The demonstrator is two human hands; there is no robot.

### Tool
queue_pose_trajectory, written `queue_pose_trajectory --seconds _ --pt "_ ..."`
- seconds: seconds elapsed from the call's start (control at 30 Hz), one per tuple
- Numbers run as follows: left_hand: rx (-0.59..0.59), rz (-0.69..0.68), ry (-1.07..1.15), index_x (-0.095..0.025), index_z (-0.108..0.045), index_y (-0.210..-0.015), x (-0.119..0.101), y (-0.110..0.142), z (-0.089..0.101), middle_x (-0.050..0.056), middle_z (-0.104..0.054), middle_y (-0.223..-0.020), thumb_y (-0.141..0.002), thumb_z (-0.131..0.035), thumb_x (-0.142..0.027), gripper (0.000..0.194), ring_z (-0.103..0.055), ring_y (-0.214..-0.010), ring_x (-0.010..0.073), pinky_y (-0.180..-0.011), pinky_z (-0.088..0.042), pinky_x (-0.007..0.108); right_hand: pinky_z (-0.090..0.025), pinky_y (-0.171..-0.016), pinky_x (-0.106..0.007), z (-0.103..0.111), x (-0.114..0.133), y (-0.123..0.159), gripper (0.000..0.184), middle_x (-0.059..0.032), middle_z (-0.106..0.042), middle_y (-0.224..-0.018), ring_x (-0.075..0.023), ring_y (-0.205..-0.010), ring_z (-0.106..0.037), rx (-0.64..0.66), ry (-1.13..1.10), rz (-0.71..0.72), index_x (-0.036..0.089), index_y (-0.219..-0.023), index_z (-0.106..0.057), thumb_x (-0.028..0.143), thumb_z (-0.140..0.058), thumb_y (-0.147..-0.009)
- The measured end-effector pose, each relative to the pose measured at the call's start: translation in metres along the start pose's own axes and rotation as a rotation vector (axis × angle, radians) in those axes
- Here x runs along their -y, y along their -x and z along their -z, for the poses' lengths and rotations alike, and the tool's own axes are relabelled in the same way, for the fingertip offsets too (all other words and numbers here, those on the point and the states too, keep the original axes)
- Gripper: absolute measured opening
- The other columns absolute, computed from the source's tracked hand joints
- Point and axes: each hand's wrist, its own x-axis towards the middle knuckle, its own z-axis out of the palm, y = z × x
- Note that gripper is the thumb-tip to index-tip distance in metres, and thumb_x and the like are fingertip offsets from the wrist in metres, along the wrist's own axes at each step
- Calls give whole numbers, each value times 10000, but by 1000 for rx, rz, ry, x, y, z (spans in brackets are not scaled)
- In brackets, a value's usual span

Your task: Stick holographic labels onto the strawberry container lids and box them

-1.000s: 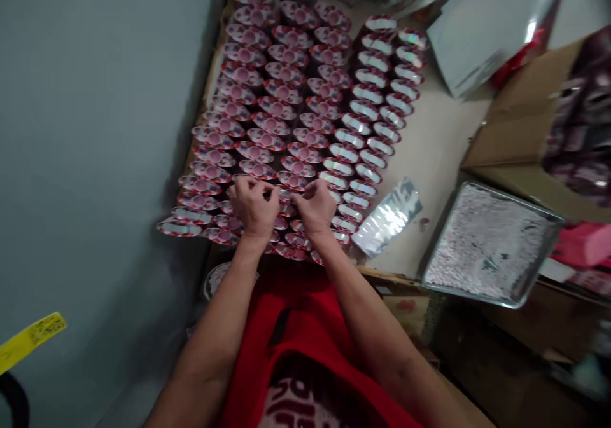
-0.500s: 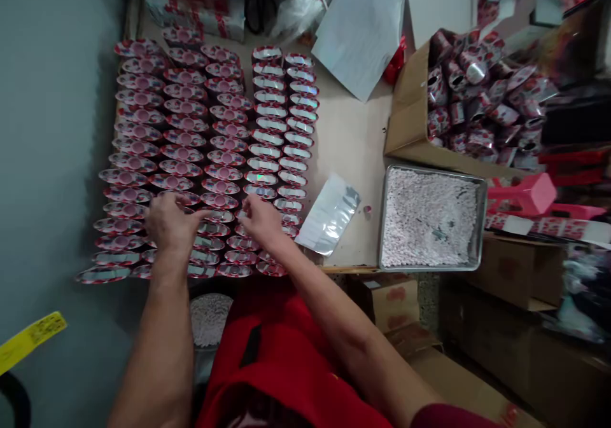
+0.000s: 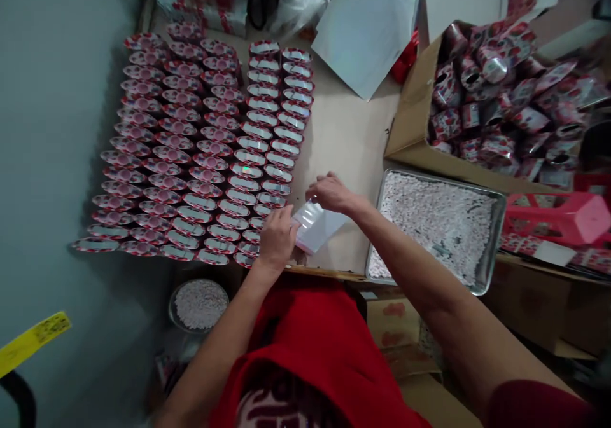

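My left hand [image 3: 278, 236] is at the front edge of the table, its fingers together at the left side of a flat silvery plastic sheet [image 3: 327, 226]. Above it, my right hand [image 3: 330, 194] has its fingers curled over the sheet's upper left part and pinches it; the fingertips are partly hidden. Left of both hands stand close rows of red-printed oval-topped packs [image 3: 207, 161]. Many at the left and back have a round pink piece in the middle of the top; those at the right and front show pale, shiny tops.
A metal tray [image 3: 501, 224] of small pale pellets is at the right. Behind it, a cardboard box [image 3: 410, 113] overflows with red-printed packs. A large silvery sheet [image 3: 367, 34] lies at the back, a pink plastic stool [image 3: 577, 218] far right. Below the table sits a bowl of pellets [image 3: 200, 304].
Both hands have moved right, away from the rows of packs, to the silvery sheet. The right hand has taken hold of it. The view has shifted slightly.
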Motion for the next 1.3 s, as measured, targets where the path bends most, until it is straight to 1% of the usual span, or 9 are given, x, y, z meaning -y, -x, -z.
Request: queue_pose_trajectory --seconds 0.17,0.3,0.57,0.73,0.9,1.07,1.13,1.2,1.3 --pt "132 228 118 -216 -755 -1135 -12 -12 -21 120 -785 -1041 -961 -642 -261 212 -715 -938 276 -822 -491 342 -262 -877 -379 15 -12 32 194 -19 -800 -962 -220 -919 -553 -125 -44 -48 291 -925 -810 130 -707 -898" --pt "153 278 303 -212 -777 -1047 -14 -28 -29 86 -785 -972 -947 -621 -266 193 -692 -864 236 -759 -458 306 -276 -951 -440 11 -3 46 247 -44 -782 -1181 -274 -1075 -546 -277 -4 4 309 -1143 -784 203 -627 -985" --pt "243 414 612 -158 -780 -948 8 -34 -43 31 -748 -837 -848 -616 -328 256 -622 -736 177 -665 -466 249 -253 -1129 -475 -56 24 74 517 -70 -510 -1606 -289 -1372 -466 -304 27 41 259 -1529 -530 141 -425 -1037" --pt "309 383 519 -165 -777 -917 14 -27 -39 37 -749 -820 -855 -615 -333 241 -630 -723 185 -654 -449 257 -295 -1109 -438 -75 32 96 407 -77 -688 -1401 -264 -1303 -528 -358 -60 -32 240 -1397 -647 167 -474 -1036" --pt "268 315 143 -216 -778 -919 -1 -23 -33 83 -776 -883 -922 -612 -305 189 -672 -807 228 -707 -435 296 -355 -858 -409 -52 50 116 256 -82 -749 -855 -257 -912 -587 -398 -37 -130 237 -967 -764 275 -521 -1037" --pt "147 147 116 -205 -756 -1040 -15 -13 -30 132 -760 -1065 -924 -639 -226 165 -687 -1037 273 -919 -493 360 -366 -768 -378 -7 91 141 212 -49 -672 -697 -215 -747 -571 -522 -246 -269 233 -772 -711 283 -618 -957" --pt "19 150 288 -208 -740 -1075 -16 -9 -21 126 -736 -1163 -903 -691 -272 190 -654 -1156 278 -1030 -481 392 -393 -703 -349 10 109 141 194 -11 -641 -641 -188 -651 -554 -600 -547 -393 239 -806 -731 375 -675 -934" --pt "-32 308 612 -199 -726 -1012 -14 -5 -8 118 -741 -1113 -927 -674 -413 237 -676 -1111 268 -1024 -510 404 -401 -612 -315 23 122 133 248 14 -626 -610 -165 -569 -525 -621 -922 -505 239 -814 -744 467 -711 -905" --pt "120 635 1218 -175 -693 -938 -7 1 15 129 -754 -992 -926 -558 -696 538 -725 -925 247 -899 -580 406 -416 -540 -281 26 132 106 308 5 -674 -658 -148 -557 -532 -630 -1319 -611 214 -795 -756 521 -786 -810"
